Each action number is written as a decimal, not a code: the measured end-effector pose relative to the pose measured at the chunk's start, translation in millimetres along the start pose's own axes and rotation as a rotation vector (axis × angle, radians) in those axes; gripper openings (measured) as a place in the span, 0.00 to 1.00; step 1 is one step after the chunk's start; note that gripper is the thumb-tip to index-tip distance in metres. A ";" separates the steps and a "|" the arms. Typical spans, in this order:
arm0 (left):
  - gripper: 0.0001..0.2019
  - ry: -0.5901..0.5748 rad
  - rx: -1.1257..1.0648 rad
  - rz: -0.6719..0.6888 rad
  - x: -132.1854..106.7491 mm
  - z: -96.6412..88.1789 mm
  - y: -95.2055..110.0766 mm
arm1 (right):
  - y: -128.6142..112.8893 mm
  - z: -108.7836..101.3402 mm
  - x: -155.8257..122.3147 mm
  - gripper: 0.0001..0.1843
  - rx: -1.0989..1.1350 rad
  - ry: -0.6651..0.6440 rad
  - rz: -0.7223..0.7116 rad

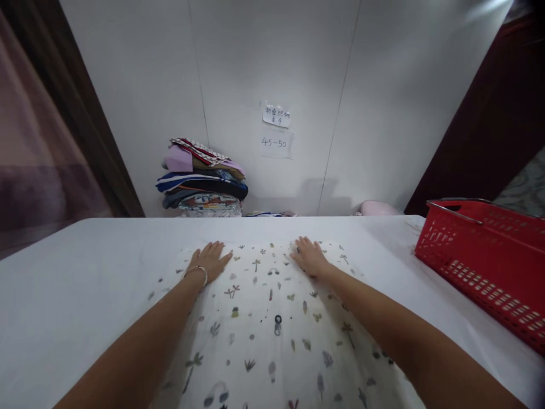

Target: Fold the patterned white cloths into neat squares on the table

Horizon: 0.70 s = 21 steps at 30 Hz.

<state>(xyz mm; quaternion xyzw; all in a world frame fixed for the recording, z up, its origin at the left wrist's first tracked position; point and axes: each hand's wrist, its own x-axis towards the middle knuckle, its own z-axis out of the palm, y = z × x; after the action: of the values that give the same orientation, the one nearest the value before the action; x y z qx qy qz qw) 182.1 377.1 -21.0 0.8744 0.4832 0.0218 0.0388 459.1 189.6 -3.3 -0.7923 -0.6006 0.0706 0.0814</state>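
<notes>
A white cloth (pixel 272 295) printed with small palm trees, leaves and rainbows lies spread over the table and runs out of view at the bottom. My left hand (pixel 208 261) rests flat on its far left part, fingers spread, with a bracelet (pixel 200 271) at the wrist. On the far right part lies my right hand (pixel 310 257), also flat with fingers apart and a ring on one finger. Neither hand grips the fabric. A small dark ring-shaped mark (pixel 278 322) shows near the cloth's middle; I cannot tell whether it is printed.
A red plastic basket (pixel 485 250) with a metal handle stands at the right of the white table (pixel 85 272). Behind the table's far edge rises a stack of folded fabrics (pixel 202 179). Paper notes (pixel 276 142) hang on the wall. A curtain (pixel 46 130) hangs at left.
</notes>
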 end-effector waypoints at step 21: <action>0.35 -0.028 -0.013 -0.043 -8.6 -15.5 7.2 | 76.2 -6.7 -15.4 0.36 -0.106 -0.015 0.220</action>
<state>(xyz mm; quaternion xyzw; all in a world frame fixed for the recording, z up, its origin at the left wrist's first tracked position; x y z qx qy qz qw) 182.4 366.8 -4.9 0.8639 0.5009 0.0118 0.0516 528.0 154.2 -12.9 -0.8559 -0.5136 0.0533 0.0267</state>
